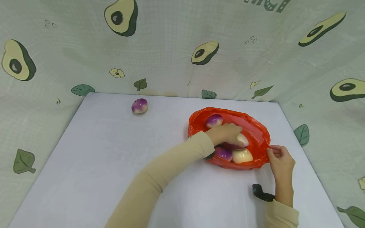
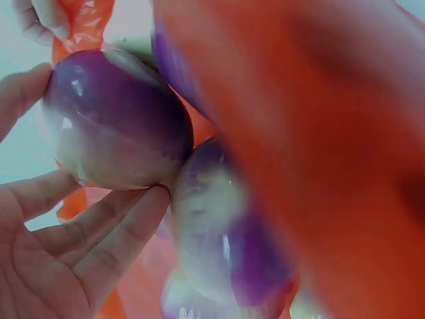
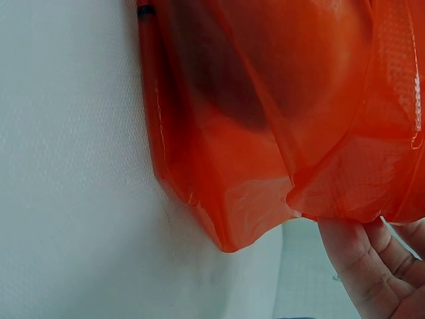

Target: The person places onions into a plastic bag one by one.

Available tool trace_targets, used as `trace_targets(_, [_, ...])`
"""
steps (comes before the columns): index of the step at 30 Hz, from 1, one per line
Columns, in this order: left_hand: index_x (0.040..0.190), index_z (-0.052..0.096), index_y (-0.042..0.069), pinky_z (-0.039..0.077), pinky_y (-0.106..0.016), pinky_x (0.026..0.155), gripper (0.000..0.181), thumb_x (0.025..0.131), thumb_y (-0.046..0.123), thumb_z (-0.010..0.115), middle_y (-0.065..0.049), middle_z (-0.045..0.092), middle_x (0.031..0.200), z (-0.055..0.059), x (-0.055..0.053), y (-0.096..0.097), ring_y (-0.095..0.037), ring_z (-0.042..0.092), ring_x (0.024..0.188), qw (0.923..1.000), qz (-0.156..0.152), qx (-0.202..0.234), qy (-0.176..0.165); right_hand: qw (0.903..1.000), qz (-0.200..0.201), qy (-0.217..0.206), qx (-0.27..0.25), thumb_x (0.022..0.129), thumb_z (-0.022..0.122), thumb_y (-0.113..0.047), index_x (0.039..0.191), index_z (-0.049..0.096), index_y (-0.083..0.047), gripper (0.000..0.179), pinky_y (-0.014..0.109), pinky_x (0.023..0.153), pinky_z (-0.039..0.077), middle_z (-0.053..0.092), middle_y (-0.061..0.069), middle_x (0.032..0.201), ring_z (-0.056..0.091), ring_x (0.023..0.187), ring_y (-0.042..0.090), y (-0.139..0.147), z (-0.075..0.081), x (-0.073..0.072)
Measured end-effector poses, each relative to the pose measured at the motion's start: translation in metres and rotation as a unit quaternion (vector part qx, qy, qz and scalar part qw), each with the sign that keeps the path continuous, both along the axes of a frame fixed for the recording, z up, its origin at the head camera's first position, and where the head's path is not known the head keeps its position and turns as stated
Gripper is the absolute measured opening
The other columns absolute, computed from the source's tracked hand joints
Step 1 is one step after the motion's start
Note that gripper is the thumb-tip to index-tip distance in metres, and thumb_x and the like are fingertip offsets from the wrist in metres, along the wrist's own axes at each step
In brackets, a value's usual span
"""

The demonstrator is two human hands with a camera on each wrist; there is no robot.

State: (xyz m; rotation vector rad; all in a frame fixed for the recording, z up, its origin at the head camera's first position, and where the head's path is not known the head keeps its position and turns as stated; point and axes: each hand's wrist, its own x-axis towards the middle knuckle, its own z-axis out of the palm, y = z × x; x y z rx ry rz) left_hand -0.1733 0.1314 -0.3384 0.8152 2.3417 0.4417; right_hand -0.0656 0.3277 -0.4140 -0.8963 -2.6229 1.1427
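Observation:
An orange-red plastic bag [image 1: 258, 126] sits with its mouth wide, holding several purple-and-white turnips. Reaching into it, my left hand [image 1: 226, 133] grips one turnip [image 2: 116, 119] between thumb and fingers. A second turnip [image 2: 229, 226] lies against the held one in the left wrist view. Inside the bag, the head view also shows a turnip [image 1: 214, 120] at the back and a pale turnip [image 1: 242, 155] at the front. At the bag's right side, my right hand [image 1: 282, 160] pinches the plastic rim; the right wrist view shows its fingers [image 3: 355, 259] at that edge.
A lone turnip [image 1: 139, 106] lies near the back edge of the white table [image 1: 114, 152], left of the bag. Behind the table hangs a cloth [image 1: 165, 47] printed with avocados and leaves.

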Motion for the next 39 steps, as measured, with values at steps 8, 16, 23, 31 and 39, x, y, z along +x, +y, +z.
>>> trace_targets(8, [0.113,0.058,0.027,0.044,-0.024,0.090,0.038,0.086,0.054,0.055,0.009,0.059,0.095,-0.008,-0.002,0.007,-0.009,0.052,0.091,0.9990,0.012,-0.034,0.026,0.9998,-0.005,-0.016,-0.006,0.094,0.046,-0.038,0.126,0.048,-0.006,0.045,0.012,0.060,0.049,0.055,0.017,0.116,0.053,0.093,0.020,0.000,0.003,0.000])
trace_targets(16, [0.089,0.058,0.020,0.045,-0.021,0.075,0.011,0.092,0.031,0.054,0.004,0.055,0.084,-0.010,-0.004,0.013,-0.012,0.053,0.078,0.9902,-0.027,-0.030,0.134,0.9997,-0.006,-0.023,-0.011,0.094,0.045,-0.039,0.128,0.048,-0.007,0.046,0.004,0.059,0.043,0.055,0.016,0.118,0.052,0.094,0.019,-0.001,0.002,0.001])
trace_targets(23, [0.086,0.056,0.020,0.045,-0.020,0.071,0.010,0.092,0.028,0.055,0.005,0.056,0.082,-0.006,-0.004,0.012,-0.011,0.054,0.077,0.9930,-0.023,-0.012,0.115,0.9997,-0.014,-0.018,-0.006,0.094,0.046,-0.038,0.126,0.049,-0.007,0.045,0.008,0.058,0.046,0.055,0.016,0.116,0.053,0.092,0.019,-0.002,0.002,0.002])
trace_targets(31, [0.079,0.053,0.018,0.037,-0.021,0.058,0.014,0.091,0.024,0.055,0.004,0.045,0.072,0.004,-0.006,0.003,-0.011,0.046,0.066,0.9984,0.015,0.014,0.053,0.9998,-0.006,-0.017,-0.001,0.093,0.046,-0.041,0.127,0.048,-0.007,0.048,0.019,0.064,0.054,0.055,0.015,0.115,0.054,0.091,0.019,0.001,-0.002,0.001])
trace_targets(39, [0.096,0.059,0.017,0.045,-0.020,0.062,0.010,0.093,0.023,0.052,0.003,0.058,0.086,0.018,-0.009,-0.020,-0.012,0.056,0.072,0.9952,0.021,0.090,0.032,0.9999,-0.006,-0.009,0.000,0.093,0.047,-0.044,0.124,0.049,-0.008,0.048,0.022,0.061,0.054,0.056,0.013,0.110,0.055,0.090,0.019,0.005,-0.007,0.000])
